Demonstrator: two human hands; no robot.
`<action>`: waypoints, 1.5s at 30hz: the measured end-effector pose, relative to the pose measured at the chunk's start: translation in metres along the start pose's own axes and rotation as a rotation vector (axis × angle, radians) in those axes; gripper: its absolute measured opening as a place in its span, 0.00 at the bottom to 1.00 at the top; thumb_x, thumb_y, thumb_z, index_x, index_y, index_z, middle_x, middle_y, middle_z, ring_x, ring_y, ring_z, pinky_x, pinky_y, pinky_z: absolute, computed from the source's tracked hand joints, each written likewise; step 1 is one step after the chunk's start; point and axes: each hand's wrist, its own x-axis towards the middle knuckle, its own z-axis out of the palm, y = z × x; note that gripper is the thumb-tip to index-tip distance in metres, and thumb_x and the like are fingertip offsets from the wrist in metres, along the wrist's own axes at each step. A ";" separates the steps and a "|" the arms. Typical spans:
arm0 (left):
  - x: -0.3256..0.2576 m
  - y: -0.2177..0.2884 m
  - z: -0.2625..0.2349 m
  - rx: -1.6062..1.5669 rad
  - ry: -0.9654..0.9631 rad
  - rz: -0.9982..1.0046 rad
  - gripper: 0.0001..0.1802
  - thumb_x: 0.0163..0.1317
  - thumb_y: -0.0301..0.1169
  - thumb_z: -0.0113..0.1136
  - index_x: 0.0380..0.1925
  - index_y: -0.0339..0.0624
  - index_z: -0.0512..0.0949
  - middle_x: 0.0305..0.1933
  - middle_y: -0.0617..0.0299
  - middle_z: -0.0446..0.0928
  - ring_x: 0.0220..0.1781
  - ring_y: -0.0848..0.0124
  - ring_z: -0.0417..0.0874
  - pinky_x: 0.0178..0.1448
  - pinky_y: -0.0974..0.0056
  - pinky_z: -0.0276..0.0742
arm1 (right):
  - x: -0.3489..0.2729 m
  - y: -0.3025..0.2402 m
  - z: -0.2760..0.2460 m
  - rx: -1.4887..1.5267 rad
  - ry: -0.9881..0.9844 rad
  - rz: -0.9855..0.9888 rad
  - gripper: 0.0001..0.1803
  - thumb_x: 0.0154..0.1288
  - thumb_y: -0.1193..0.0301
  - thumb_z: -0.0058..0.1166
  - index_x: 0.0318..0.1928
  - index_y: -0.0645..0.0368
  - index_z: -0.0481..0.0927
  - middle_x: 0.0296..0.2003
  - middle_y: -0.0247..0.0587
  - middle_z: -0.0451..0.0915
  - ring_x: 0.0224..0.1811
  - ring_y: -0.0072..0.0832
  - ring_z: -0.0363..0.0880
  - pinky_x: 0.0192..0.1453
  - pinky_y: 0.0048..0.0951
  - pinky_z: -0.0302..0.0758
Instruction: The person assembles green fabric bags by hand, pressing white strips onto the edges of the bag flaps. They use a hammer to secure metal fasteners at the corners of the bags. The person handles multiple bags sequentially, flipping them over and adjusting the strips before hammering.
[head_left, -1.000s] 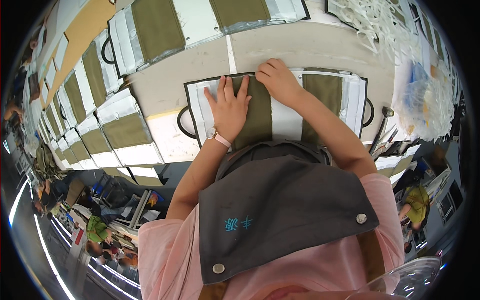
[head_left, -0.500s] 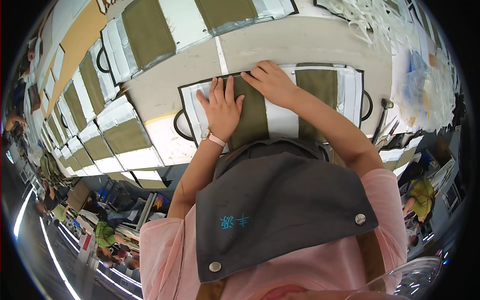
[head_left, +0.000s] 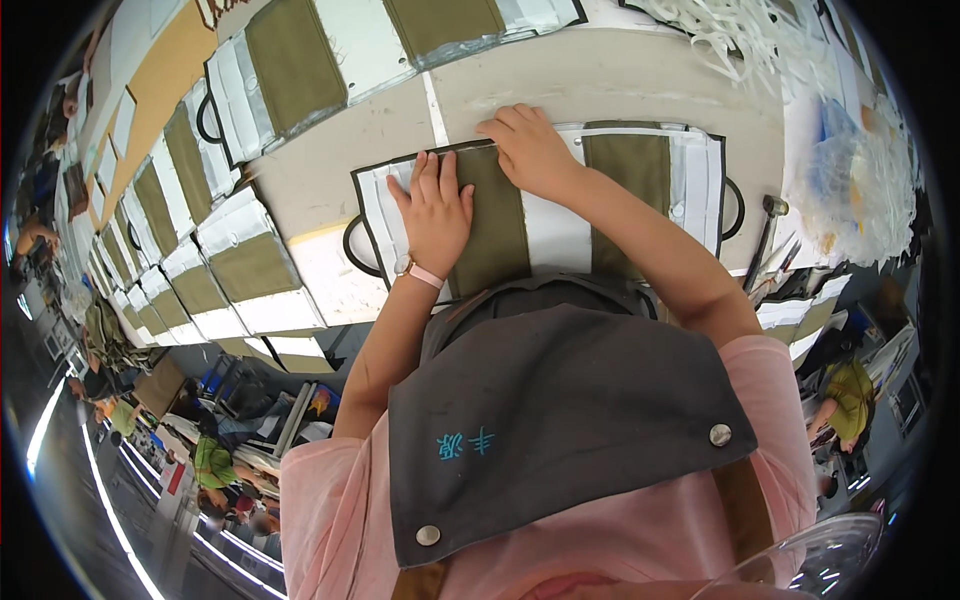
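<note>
In front of me lies a flat bag panel [head_left: 487, 220] with olive and white bands, black edging and a black loop handle at each end. My left hand [head_left: 433, 212] rests flat on its left part, fingers spread toward the far edge. Over that far edge, right of the left hand, is my right hand [head_left: 535, 155]. Its fingers are bent and held together, with the tips just past the black edging. What they hold, if anything, is hidden. The near edge of the panel disappears under my grey apron [head_left: 560, 420].
A similar panel [head_left: 295, 70] lies farther back, and several more overlap at the left [head_left: 250, 270]. White strips [head_left: 740, 30] are heaped at the far right beside a clear plastic bag [head_left: 850, 180]. A hammer [head_left: 768, 225] lies right of the panel. Other people work beyond the table.
My right hand has lifted slightly away from me, its fingertips passing farther beyond the panel's far edge, with the fingers more bent. My left hand stays flat on the panel.
</note>
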 end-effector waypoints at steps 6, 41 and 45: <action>-0.003 0.001 0.003 0.030 0.025 0.020 0.27 0.66 0.40 0.59 0.66 0.52 0.71 0.65 0.48 0.68 0.74 0.53 0.64 0.71 0.25 0.48 | 0.004 0.010 -0.004 -0.045 -0.075 -0.113 0.08 0.54 0.75 0.58 0.36 0.57 0.81 0.37 0.39 0.75 0.45 0.38 0.75 0.54 0.39 0.72; -0.010 0.003 0.009 -0.132 0.141 0.057 0.26 0.60 0.25 0.56 0.62 0.48 0.74 0.67 0.59 0.71 0.70 0.64 0.70 0.75 0.48 0.58 | -0.007 -0.002 0.003 -0.134 0.076 -0.250 0.10 0.53 0.80 0.60 0.38 0.60 0.79 0.37 0.41 0.77 0.41 0.40 0.75 0.48 0.38 0.74; -0.011 0.003 0.012 -0.147 0.169 0.057 0.26 0.61 0.25 0.56 0.62 0.47 0.74 0.67 0.60 0.71 0.70 0.64 0.69 0.75 0.48 0.57 | -0.001 -0.007 0.010 -0.249 0.056 -0.282 0.12 0.51 0.80 0.61 0.39 0.61 0.79 0.38 0.41 0.76 0.43 0.40 0.75 0.48 0.37 0.75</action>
